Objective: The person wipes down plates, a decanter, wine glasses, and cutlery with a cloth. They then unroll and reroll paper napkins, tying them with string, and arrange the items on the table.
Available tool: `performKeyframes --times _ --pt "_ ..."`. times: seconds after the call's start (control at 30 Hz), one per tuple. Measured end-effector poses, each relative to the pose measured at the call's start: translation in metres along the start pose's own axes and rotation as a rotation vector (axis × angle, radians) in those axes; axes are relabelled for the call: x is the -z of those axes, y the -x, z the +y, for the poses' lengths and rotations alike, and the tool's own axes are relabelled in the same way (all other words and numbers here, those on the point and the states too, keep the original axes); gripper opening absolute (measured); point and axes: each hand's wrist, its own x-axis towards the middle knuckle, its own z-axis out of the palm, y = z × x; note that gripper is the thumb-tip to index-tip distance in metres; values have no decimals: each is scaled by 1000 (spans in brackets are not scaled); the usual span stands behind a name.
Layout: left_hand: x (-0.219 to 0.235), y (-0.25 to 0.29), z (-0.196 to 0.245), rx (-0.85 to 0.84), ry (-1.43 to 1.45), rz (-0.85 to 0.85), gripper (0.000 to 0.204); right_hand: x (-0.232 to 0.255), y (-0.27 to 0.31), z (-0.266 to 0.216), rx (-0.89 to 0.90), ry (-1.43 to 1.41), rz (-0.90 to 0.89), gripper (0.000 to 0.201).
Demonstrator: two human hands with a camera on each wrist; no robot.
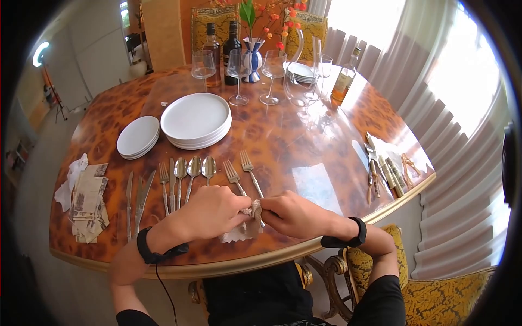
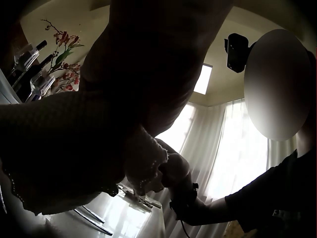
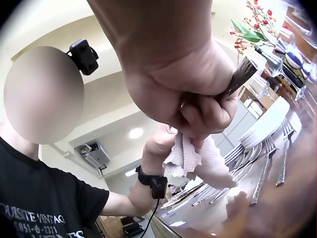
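In the head view both hands meet over the near edge of the table. My left hand [image 1: 209, 213] grips a bunched white napkin [image 1: 242, 233] with a scalloped edge, which hangs below the fingers. Close against it, my right hand [image 1: 298, 214] is curled round a piece of cutlery. Its patterned metal handle [image 3: 242, 77] sticks out of the fist in the right wrist view; the other end is hidden by fingers and napkin, so I cannot tell its kind. Just beyond the hands lie two forks [image 1: 247, 163]. Left of them are spoons [image 1: 194, 167], another fork [image 1: 164, 174] and several knives [image 1: 142, 198].
Large plates [image 1: 196, 117] and small plates [image 1: 138, 136] stand stacked mid-table. Wine glasses [image 1: 238, 68], bottles [image 1: 232, 49], a vase [image 1: 253, 60] and a decanter [image 1: 299, 81] stand behind. Printed papers [image 1: 89, 195] lie left, tools [image 1: 375, 171] right.
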Motion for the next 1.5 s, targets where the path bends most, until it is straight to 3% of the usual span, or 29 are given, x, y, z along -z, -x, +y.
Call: performKeyframes --times 0.1,0.17,0.27,0.4,0.47,0.7,0.9,1.0,1.07,1.13,1.33,1.4,1.47,1.5 --pt "-1 -1 6 -49 -243 18 23 5 3 -3 91 145 59 21" --pt "-3 -1 5 -35 -272 112 22 18 7 -14 -71 552 50 24" --pt "-2 1 -2 -26 -219 171 23 29 13 -5 -26 588 114 24" --pt "-19 -5 -9 -108 -104 225 24 26 15 -2 7 596 29 17" --pt "-14 -7 4 -89 -181 103 30 22 15 -4 32 582 8 17" --pt "-15 -5 5 -118 -144 112 32 15 17 -2 138 611 39 20" --pt "-15 9 -2 -132 -141 106 13 23 25 3 209 737 144 15" --pt "-15 14 -9 -53 -94 200 9 21 27 8 188 789 200 12" --pt "-20 12 -18 -16 -23 372 11 19 25 10 188 783 240 9" --pt "-16 9 -20 6 -25 443 11 14 22 11 101 698 301 7" --pt "-6 10 -23 104 -86 568 12 20 23 2 -97 629 142 8" --pt "-1 13 -30 105 -91 586 12 30 24 10 -62 660 261 10" --pt "3 16 -39 80 119 852 17 44 21 9 -130 568 399 10" --pt "7 20 -41 127 207 864 23 49 19 12 -183 521 419 10"
